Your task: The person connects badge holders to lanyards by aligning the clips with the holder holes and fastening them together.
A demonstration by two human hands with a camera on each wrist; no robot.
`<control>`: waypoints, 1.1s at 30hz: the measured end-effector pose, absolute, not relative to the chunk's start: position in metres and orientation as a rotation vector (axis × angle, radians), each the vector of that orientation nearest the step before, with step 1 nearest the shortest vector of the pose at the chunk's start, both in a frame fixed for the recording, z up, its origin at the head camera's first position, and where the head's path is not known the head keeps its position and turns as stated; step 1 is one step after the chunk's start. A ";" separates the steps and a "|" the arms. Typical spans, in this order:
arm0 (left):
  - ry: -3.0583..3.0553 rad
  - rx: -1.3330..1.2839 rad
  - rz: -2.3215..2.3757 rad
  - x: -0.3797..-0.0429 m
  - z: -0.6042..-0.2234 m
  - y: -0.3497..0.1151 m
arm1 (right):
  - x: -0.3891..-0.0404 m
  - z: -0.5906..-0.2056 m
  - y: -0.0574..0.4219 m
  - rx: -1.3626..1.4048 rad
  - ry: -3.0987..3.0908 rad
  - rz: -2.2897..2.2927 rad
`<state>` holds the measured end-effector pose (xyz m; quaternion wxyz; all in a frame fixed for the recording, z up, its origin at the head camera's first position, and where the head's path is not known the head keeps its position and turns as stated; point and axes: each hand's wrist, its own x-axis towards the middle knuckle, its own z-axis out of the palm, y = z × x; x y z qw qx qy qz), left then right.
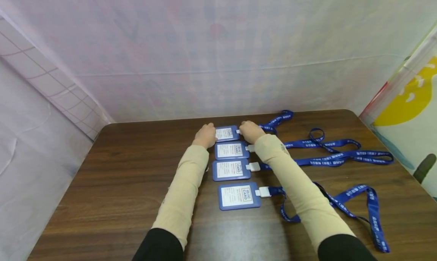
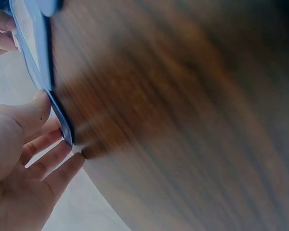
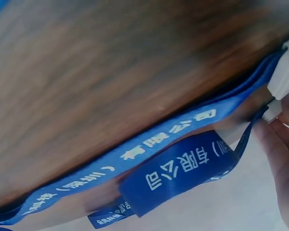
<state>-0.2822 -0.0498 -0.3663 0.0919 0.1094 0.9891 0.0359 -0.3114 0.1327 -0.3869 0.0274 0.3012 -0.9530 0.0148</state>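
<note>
At the far end of a column of blue ID card holders lies the farthest card holder [image 1: 226, 133], a white card showing in it. My left hand [image 1: 205, 135] pinches its left end; in the left wrist view the thumb of that hand [image 2: 19, 144] lies on the holder's edge, fingers behind it. On the opposite end, my right hand [image 1: 251, 131] holds the white clip [image 3: 273, 111] between thumb and fingers, as the right wrist view shows. From this clip a blue lanyard [image 3: 183, 166] with white lettering runs off, folded over itself, to the right along the back of the table.
Nearer me lie a second card holder [image 1: 231, 150], a third card holder [image 1: 231, 170] and the nearest card holder [image 1: 239, 196], lanyards trailing right. My right forearm crosses above some of these straps. A pale curtain [image 1: 218, 63] hangs behind the wooden table [image 1: 129, 177].
</note>
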 end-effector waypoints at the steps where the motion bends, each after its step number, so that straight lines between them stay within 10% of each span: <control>1: 2.936 0.334 0.101 -0.282 -0.366 -0.050 | -0.311 -0.387 0.132 0.932 -2.941 0.047; 33: 2.936 0.374 0.296 -0.290 -0.369 -0.063 | -0.315 -0.389 0.122 0.919 -3.032 0.094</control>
